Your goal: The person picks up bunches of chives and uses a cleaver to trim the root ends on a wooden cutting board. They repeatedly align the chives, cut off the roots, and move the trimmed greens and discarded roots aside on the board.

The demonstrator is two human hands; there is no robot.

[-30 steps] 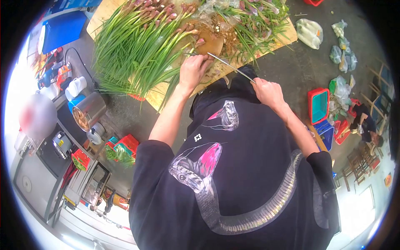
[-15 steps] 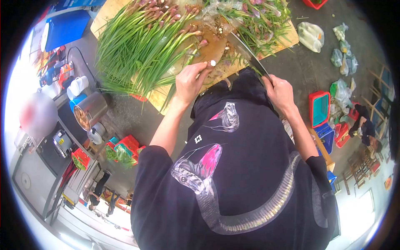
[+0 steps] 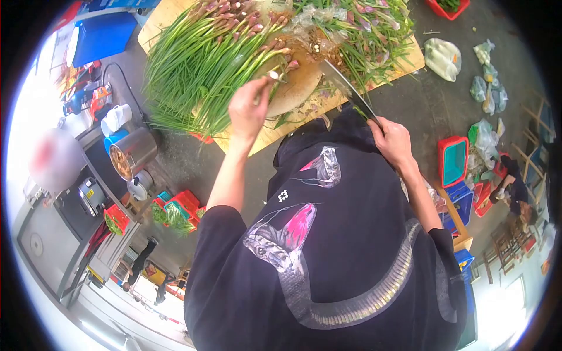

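My left hand (image 3: 250, 108) is closed on a spring onion at the near edge of the big heap; its pale cut end (image 3: 273, 75) pokes out past the fingers. The spring onion heap (image 3: 199, 82) spreads over the left of the wooden table (image 3: 257, 141), purplish bulbs away from me. In my right hand (image 3: 391, 140) is a large knife (image 3: 350, 89), its blade slanting up and left. The blade tip is near the round chopping board (image 3: 301, 93). Brown peelings (image 3: 307, 44) lie at the board's far side. More leafy greens with purplish ends (image 3: 374, 50) are heaped on the right.
White plastic bags (image 3: 442, 59) sit on the floor at right. A red and teal basket (image 3: 453, 161) stands beyond my right arm. A steel pot (image 3: 133, 153) and red baskets with greens (image 3: 182, 207) are at left. Another person (image 3: 512, 186) is at far right.
My left hand has moved left, toward the heap, with the spring onion. My right hand and the knife have stayed nearly in place; the whole view has shifted slightly.
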